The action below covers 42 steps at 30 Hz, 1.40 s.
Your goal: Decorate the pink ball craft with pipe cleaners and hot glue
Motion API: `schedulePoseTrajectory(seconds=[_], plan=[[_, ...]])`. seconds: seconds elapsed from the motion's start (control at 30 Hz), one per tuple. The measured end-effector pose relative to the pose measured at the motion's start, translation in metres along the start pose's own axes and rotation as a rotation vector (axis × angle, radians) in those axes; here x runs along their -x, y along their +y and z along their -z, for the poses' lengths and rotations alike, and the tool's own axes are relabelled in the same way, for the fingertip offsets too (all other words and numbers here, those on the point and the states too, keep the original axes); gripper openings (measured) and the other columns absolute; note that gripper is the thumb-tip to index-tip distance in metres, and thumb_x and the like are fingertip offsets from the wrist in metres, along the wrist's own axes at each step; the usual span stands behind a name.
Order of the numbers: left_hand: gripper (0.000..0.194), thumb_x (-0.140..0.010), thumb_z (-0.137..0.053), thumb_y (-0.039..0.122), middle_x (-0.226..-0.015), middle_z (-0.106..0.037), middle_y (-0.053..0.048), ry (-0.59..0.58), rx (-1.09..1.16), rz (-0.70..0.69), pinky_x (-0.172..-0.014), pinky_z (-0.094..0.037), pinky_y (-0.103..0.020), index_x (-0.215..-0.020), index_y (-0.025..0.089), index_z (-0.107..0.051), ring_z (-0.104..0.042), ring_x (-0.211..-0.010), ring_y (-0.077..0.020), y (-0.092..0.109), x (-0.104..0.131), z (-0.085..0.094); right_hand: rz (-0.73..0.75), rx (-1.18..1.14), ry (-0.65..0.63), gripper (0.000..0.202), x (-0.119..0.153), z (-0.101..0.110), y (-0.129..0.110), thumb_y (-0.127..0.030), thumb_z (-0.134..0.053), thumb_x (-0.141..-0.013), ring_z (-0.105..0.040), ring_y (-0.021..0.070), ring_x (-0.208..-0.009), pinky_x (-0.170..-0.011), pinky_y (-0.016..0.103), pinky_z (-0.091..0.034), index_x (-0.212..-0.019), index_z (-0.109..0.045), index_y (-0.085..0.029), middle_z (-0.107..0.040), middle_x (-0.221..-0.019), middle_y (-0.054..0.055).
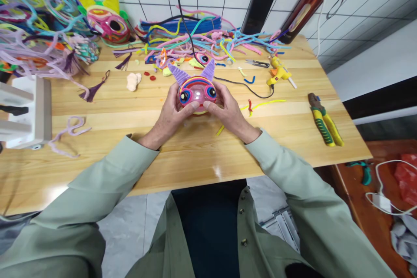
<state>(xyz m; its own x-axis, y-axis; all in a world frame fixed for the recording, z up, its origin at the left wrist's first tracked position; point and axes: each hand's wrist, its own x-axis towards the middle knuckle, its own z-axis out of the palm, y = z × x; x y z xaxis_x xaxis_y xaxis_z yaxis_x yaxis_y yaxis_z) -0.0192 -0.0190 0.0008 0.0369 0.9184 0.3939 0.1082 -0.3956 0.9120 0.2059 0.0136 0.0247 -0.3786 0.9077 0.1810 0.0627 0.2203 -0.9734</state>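
Between my two hands I hold a clear ball decorated as a creature's head (198, 92), with purple pipe-cleaner horns, blue-ringed eyes and a red, yellow and blue band. My left hand (172, 113) wraps its left side, thumb on the front. On the other side my right hand (228, 110) grips it the same way, the thumbs almost meeting below the eyes. Yellow pipe-cleaner pieces (269, 102) and a small red piece (250, 107) lie right of my right hand. Behind the ball rests another small eye piece (203, 58).
Bundled pipe cleaners (185, 26) line the wall, near a finished horned head (109, 21). Rightward lie a yellow glue gun (279, 73) with its cord, thread snips (257, 63) and pliers (324, 119). A phone (260, 6) leans on the tiles; a white device (34, 110) stands left.
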Motion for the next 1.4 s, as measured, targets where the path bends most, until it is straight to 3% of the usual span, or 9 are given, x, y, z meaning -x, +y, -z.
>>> schedulePoseTrajectory(seconds=[0.23,0.4,0.53,0.63,0.8,0.93,1.17,1.27,1.4], plan=[[0.075,-0.092,-0.091,0.077,-0.141,-0.075,-0.009,0.046,-0.048,0.034,-0.117,-0.066,-0.050,-0.142,0.029,-0.062,-0.075,-0.134,-0.0327,-0.003,0.002,0.000,0.017,0.001,-0.020,0.098,0.001,-0.001,-0.001,-0.089,-0.089,-0.083,-0.066,0.0367,-0.160,-0.140,0.057,-0.052,-0.157,-0.063,-0.030,-0.069,-0.171,0.014],[0.084,-0.091,-0.089,0.082,-0.146,-0.074,-0.011,0.040,-0.057,0.011,-0.119,-0.064,-0.051,-0.149,0.029,-0.059,-0.075,-0.136,-0.0333,-0.004,0.002,0.001,0.026,-0.029,0.054,0.092,0.001,0.001,0.002,-0.092,-0.079,-0.090,-0.064,0.0358,-0.161,-0.140,0.058,-0.050,-0.157,-0.065,-0.031,-0.067,-0.172,0.011],[0.081,-0.090,-0.090,0.081,-0.144,-0.075,-0.011,0.049,-0.049,0.018,-0.119,-0.064,-0.050,-0.145,0.028,-0.061,-0.074,-0.136,-0.0334,-0.003,0.001,0.000,0.058,-0.039,0.244,0.057,-0.001,0.009,0.004,-0.083,-0.063,-0.105,-0.074,0.0305,-0.139,-0.131,0.053,-0.056,-0.124,-0.075,-0.030,-0.082,-0.142,0.008],[0.079,-0.090,-0.091,0.079,-0.143,-0.076,-0.010,0.042,-0.031,0.020,-0.119,-0.064,-0.050,-0.144,0.029,-0.062,-0.074,-0.135,-0.0328,0.000,0.001,-0.001,0.050,-0.057,0.334,0.050,-0.004,0.014,0.006,-0.079,-0.058,-0.108,-0.076,0.0278,-0.120,-0.119,0.050,-0.061,-0.103,-0.071,-0.031,-0.083,-0.118,0.006],[0.078,-0.089,-0.092,0.078,-0.143,-0.076,-0.010,0.052,-0.009,0.033,-0.119,-0.065,-0.051,-0.141,0.029,-0.063,-0.074,-0.135,-0.0335,0.000,0.001,-0.001,0.011,-0.036,0.318,0.051,-0.004,0.013,0.004,-0.081,-0.073,-0.100,-0.074,0.0254,-0.114,-0.112,0.046,-0.062,-0.105,-0.068,-0.031,-0.078,-0.113,0.004],[0.080,-0.089,-0.092,0.078,-0.145,-0.076,-0.011,0.058,-0.008,0.022,-0.120,-0.064,-0.052,-0.144,0.029,-0.062,-0.074,-0.138,-0.0343,-0.001,0.000,-0.002,0.004,-0.165,0.289,0.050,-0.003,0.009,-0.005,-0.077,-0.081,-0.096,-0.076,0.0232,-0.111,-0.109,0.043,-0.065,-0.100,-0.067,-0.030,-0.081,-0.114,0.003],[0.088,-0.092,-0.089,0.080,-0.167,-0.067,-0.015,0.062,0.016,-0.003,-0.124,-0.062,-0.056,-0.157,0.030,-0.056,-0.068,-0.152,-0.0378,0.000,0.002,-0.002,-0.069,-0.359,0.221,0.052,-0.006,0.014,-0.022,-0.074,-0.089,-0.087,-0.066,0.0169,-0.081,-0.077,0.033,-0.063,-0.091,-0.063,-0.029,-0.072,-0.093,-0.001],[0.081,-0.096,-0.082,0.083,-0.166,-0.065,-0.012,0.158,-0.045,-0.010,-0.118,-0.064,-0.057,-0.155,0.032,-0.058,-0.071,-0.145,-0.0366,-0.006,0.004,0.004,-0.094,-0.396,0.179,0.053,-0.006,0.017,-0.027,-0.073,-0.092,-0.085,-0.062,0.0157,-0.075,-0.073,0.033,-0.062,-0.093,-0.064,-0.029,-0.068,-0.089,-0.002],[0.064,-0.100,-0.078,0.084,-0.138,-0.072,-0.005,0.415,-0.193,-0.094,-0.102,-0.064,-0.054,-0.137,0.033,-0.067,-0.074,-0.127,-0.0308,-0.004,0.004,0.012,-0.090,-0.398,0.119,0.052,-0.005,0.020,-0.031,-0.072,-0.092,-0.087,-0.059,0.0149,-0.070,-0.069,0.033,-0.060,-0.094,-0.063,-0.030,-0.062,-0.084,-0.004]])
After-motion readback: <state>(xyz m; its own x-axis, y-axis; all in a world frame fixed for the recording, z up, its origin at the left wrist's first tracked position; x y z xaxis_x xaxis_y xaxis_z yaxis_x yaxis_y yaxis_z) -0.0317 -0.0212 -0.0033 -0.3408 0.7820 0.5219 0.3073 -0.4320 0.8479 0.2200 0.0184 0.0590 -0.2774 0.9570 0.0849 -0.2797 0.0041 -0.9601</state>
